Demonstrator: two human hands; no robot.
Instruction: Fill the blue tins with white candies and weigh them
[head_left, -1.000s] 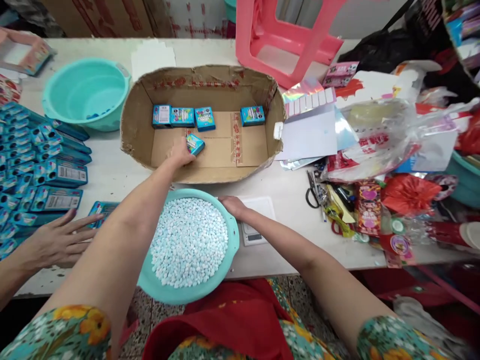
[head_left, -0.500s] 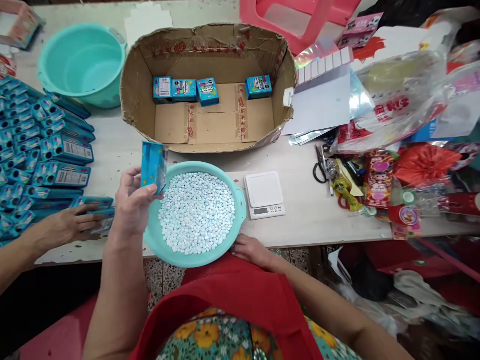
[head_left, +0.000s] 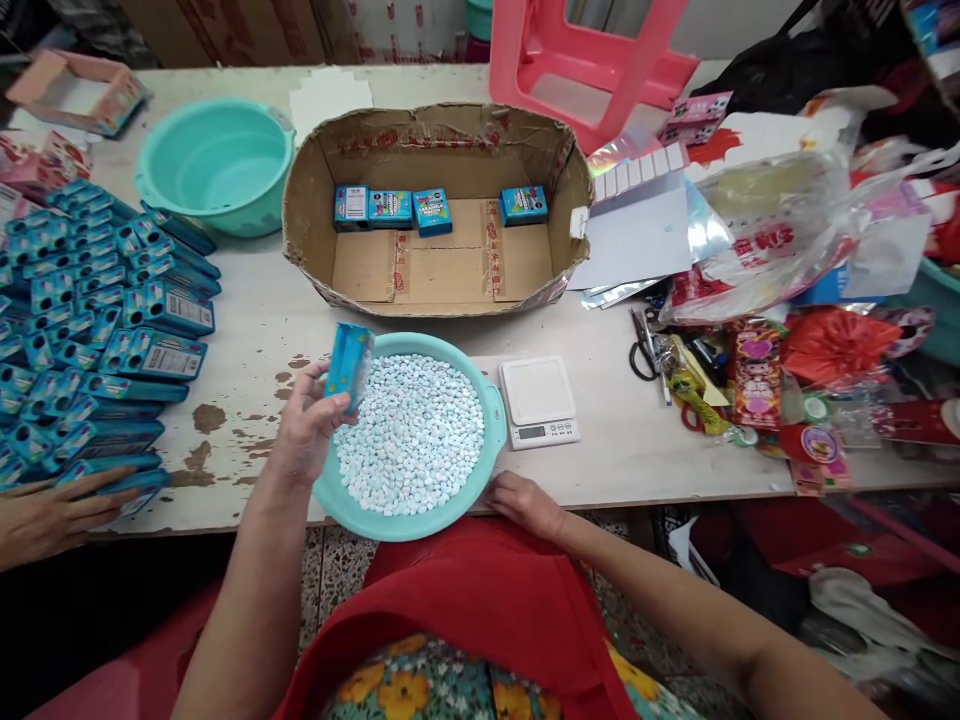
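My left hand [head_left: 306, 428] pinches a small blue packet [head_left: 348, 366] with yellow marks and a shiny, see-through-looking side. It holds the packet upright over the left rim of a turquoise basin [head_left: 491, 425]. Many small pale blue and white candies [head_left: 409, 435] lie in the basin. At the table's front edge, by the basin's lower right rim, my right hand [head_left: 527, 507] rests with curled fingers. What is under those fingers is hidden. A white digital scale [head_left: 537, 392] stands beside the basin, with nothing on its plate.
A cardboard box [head_left: 442, 285] behind the basin holds several blue candy boxes [head_left: 433, 211]. Another turquoise basin [head_left: 214, 165] stands at the left back. Stacked blue boxes [head_left: 154, 355] fill the left, where another person's hand [head_left: 67, 515] touches them. Scissors [head_left: 643, 345] and plastic bags [head_left: 780, 230] lie right.
The head view has shifted, so more of the table's back and left shows. My left hand still holds the packet over the basin's rim. The other person's hand has moved left along the boxes.
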